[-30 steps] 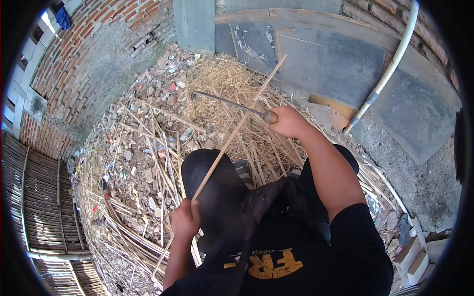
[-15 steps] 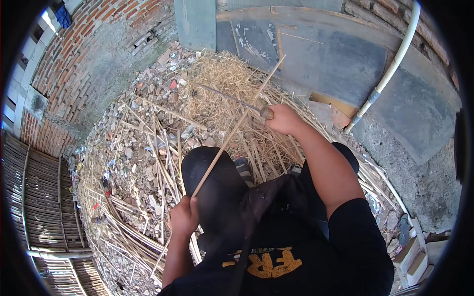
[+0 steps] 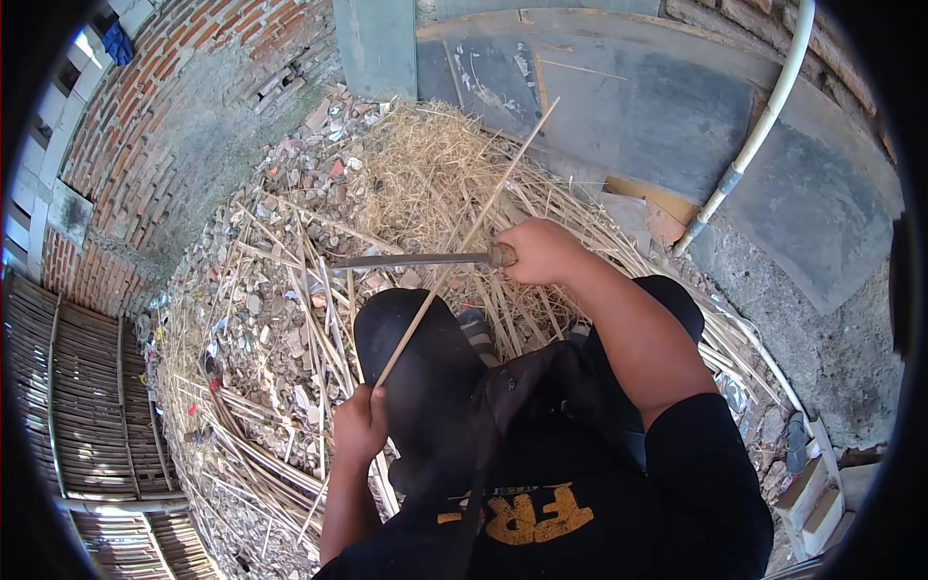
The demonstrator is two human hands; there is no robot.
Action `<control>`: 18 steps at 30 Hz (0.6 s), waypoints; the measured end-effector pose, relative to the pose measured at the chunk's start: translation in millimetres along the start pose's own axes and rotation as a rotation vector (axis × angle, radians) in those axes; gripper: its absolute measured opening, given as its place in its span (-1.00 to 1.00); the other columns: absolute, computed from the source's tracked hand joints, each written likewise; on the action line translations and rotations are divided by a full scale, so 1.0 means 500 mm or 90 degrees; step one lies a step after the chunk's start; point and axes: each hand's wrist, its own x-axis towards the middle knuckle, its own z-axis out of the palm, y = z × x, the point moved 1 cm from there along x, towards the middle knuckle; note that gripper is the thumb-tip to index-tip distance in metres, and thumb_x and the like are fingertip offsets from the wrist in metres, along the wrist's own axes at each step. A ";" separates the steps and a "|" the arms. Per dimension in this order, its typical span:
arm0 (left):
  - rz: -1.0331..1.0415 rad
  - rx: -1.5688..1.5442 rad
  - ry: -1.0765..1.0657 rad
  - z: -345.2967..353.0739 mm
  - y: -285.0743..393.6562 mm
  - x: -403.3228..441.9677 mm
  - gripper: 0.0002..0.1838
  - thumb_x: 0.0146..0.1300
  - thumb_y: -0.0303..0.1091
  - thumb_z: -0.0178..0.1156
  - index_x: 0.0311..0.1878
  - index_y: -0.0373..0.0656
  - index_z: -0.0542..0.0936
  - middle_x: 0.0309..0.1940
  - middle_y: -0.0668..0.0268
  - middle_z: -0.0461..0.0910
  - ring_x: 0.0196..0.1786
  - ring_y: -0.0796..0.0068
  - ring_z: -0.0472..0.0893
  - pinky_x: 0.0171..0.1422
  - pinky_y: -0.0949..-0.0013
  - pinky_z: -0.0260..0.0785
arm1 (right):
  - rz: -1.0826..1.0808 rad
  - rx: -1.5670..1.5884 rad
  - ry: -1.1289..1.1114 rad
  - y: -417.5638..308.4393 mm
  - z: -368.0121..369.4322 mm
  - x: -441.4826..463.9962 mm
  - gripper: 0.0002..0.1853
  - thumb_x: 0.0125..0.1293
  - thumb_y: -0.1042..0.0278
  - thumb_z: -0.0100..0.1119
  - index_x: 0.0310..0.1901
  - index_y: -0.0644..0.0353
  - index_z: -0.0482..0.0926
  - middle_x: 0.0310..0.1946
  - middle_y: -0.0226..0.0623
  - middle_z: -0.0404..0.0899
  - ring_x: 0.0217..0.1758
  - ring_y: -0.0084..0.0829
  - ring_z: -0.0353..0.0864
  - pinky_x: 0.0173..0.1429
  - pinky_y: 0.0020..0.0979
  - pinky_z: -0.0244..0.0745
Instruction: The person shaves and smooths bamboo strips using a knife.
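Observation:
A long thin bamboo strip (image 3: 417,322) slants up and to the right from my left hand (image 3: 361,425), whose fingers are wrapped round its lower end beside my knee. My right hand (image 3: 537,252) grips the short handle of a long dark blade (image 3: 416,260). The blade points left, nearly level, and crosses the strip close to the handle. Whether blade and strip touch is hard to tell. The strip's far end stands out over the pile of shavings (image 3: 425,159).
Rubble and loose bamboo strips (image 3: 266,459) cover the ground at the left. A pale pipe (image 3: 764,130) leans against grey boards (image 3: 667,116) at the upper right. A brick wall (image 3: 145,145) and a bamboo screen (image 3: 87,387) stand at the left.
My right hand has come down and slightly left along the strip, and the blade has swung from slanting up-left to nearly level. My left hand has hardly moved.

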 end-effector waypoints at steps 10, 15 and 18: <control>0.005 0.010 0.021 0.015 -0.007 -0.003 -0.56 0.62 -0.09 0.04 -0.35 -0.23 0.46 -0.55 -0.16 0.57 -0.40 -0.37 0.60 -0.29 -0.27 0.38 | 0.086 0.101 0.084 0.076 -0.008 0.021 -0.61 0.15 0.13 0.41 -0.02 0.14 0.76 -0.16 0.04 0.75 -0.02 0.02 0.75 0.12 -0.06 0.63; 0.002 0.011 0.016 0.012 -0.003 0.000 -0.56 0.62 -0.09 0.05 -0.36 -0.23 0.44 -0.55 -0.16 0.56 -0.41 -0.38 0.59 -0.30 -0.25 0.36 | 0.075 0.066 0.064 0.068 -0.011 0.017 -0.62 0.16 0.14 0.39 -0.02 0.13 0.75 -0.14 0.04 0.75 0.00 0.03 0.75 0.13 -0.05 0.63; 0.007 0.006 0.025 0.010 0.001 -0.001 -0.57 0.62 -0.11 0.06 -0.37 -0.23 0.44 -0.56 -0.16 0.56 -0.42 -0.37 0.59 -0.32 -0.24 0.36 | 0.076 0.049 0.038 0.044 -0.017 0.007 -0.66 0.16 0.17 0.36 -0.06 0.13 0.74 -0.16 0.01 0.75 -0.01 0.03 0.74 0.11 -0.02 0.62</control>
